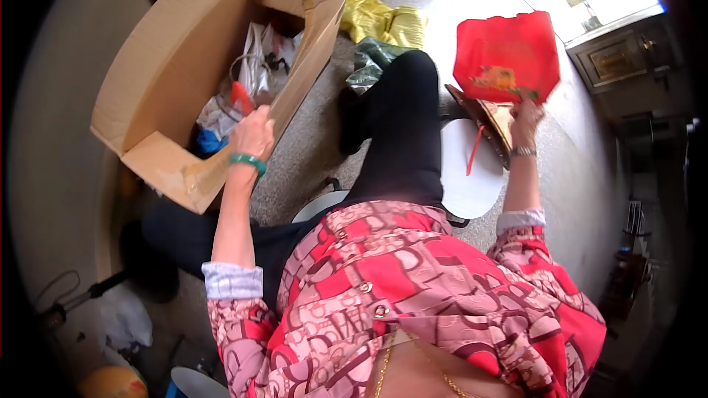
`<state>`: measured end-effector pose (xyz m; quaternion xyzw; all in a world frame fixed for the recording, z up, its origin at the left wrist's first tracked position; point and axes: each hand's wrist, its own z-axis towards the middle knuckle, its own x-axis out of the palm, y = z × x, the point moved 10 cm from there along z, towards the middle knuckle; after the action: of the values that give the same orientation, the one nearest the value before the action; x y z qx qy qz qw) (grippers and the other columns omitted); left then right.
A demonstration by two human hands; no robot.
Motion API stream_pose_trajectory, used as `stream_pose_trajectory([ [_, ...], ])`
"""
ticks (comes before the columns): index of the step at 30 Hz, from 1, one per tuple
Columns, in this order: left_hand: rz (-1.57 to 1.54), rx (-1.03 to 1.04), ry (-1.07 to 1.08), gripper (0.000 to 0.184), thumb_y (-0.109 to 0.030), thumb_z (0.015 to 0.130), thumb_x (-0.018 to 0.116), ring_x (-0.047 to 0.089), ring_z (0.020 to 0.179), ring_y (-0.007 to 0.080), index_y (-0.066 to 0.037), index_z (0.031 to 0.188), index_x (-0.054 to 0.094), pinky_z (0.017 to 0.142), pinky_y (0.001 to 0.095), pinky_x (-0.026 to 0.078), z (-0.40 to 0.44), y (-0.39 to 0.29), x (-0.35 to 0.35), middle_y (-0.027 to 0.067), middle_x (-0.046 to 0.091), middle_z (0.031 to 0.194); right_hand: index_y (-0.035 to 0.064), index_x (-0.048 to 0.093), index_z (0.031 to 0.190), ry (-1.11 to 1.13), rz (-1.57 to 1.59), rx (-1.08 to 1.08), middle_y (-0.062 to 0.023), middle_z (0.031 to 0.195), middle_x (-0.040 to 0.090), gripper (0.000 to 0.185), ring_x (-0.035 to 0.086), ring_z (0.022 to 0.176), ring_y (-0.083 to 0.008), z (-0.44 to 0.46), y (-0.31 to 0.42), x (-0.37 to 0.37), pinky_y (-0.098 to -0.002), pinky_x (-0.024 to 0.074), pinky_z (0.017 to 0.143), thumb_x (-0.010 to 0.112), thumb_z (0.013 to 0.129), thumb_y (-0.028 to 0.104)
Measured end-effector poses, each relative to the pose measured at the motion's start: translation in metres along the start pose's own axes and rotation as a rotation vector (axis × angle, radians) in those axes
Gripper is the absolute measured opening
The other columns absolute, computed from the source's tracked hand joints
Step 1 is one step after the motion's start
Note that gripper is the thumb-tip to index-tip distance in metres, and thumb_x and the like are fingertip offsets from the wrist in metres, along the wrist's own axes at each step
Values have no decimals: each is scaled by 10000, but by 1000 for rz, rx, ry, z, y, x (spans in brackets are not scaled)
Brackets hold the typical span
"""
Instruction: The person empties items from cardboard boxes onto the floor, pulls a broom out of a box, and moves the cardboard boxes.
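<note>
My left hand [253, 133], with a green bangle at the wrist, is at the near right edge of a large open cardboard box [158, 51]; its fingers are curled at the rim, beside a small red piece [241, 96]. Inside the box lie crumpled white plastic bags [254, 63] and a blue one [210, 141]. My right hand [526, 119] grips the lower edge of a red bag [507, 55] and holds it up at the right. Just below the bag, a brown flat bag or board [487, 121] with a red strap leans over a round white surface [468, 177].
Yellow plastic packaging [383, 21] and a dark green bag [374, 59] lie on the floor beyond my knee. A wooden cabinet [616, 59] stands at the upper right. A white bag [125, 320] and an orange round object [112, 383] are at the lower left.
</note>
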<state>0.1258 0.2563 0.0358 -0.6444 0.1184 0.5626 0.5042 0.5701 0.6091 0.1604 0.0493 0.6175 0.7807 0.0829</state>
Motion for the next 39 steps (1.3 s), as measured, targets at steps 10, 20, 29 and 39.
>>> stream_pose_trajectory([
  [10, 365, -153, -657, 485, -214, 720, 682, 494, 1046, 372, -3, 1125, 520, 918, 427, 383, -92, 121, -152, 203, 546, 1113, 59, 519, 811, 43, 6, 241, -44, 547, 475, 126, 450, 413, -143, 14, -100, 50, -308, 388, 397, 593, 765, 150],
  [20, -770, -924, -658, 433, -77, 681, 698, 608, 819, 242, 24, 1072, 539, 721, 387, 503, -133, 329, -77, 129, 598, 1002, 4, 493, 1056, 234, 272, 613, -162, 876, 608, 356, 627, 727, -243, 6, -140, 51, -277, 526, 528, 626, 828, 243],
  [29, -474, -797, -684, 318, -86, 653, 706, 605, 751, 194, 12, 923, 570, 707, 330, 492, -144, 269, -101, 124, 640, 868, 40, 637, 967, 684, -446, -556, -152, 883, 642, 317, 632, 733, -260, -186, 34, 267, -338, 492, 684, 618, 783, 298],
  [39, -364, -666, -638, 313, -166, 685, 676, 612, 779, 303, 23, 888, 531, 729, 375, 459, -142, 213, -116, 182, 627, 856, -105, 380, 1172, 1004, -257, 681, -241, 1129, 472, 900, 484, 1042, -313, -383, -105, 301, -508, 466, 736, 732, 633, 525],
])
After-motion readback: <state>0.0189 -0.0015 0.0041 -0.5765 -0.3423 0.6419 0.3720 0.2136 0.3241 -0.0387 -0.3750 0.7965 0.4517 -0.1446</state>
